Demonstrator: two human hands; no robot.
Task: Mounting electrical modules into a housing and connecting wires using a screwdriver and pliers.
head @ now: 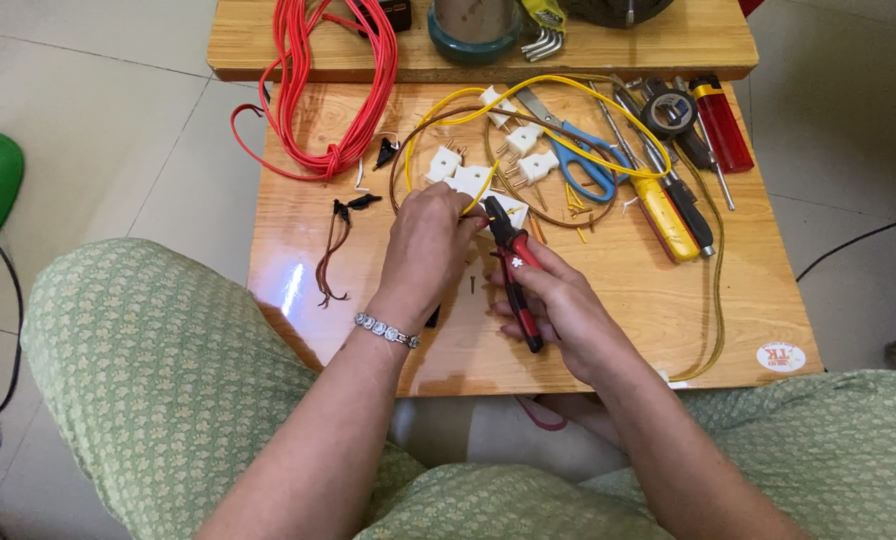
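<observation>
My left hand (426, 245) pinches the end of a yellow wire (528, 88) that loops up over the small wooden table (618, 300). My right hand (558, 305) grips red-and-black pliers (513, 262), whose jaws meet the wire right at my left fingertips. Several white plug halves (488, 165) lie just beyond the hands, some with brass pins. A brown wire (400, 160) curves beside the yellow one.
A coil of red cable (333, 85) lies at the back left. Blue-handled scissors (580, 158), a yellow screwdriver (663, 215), a red lighter (720, 122) and a tape roll (666, 108) sit at the right. Short brown wire scraps (330, 255) lie left. My knees, in green patterned cloth, flank the table.
</observation>
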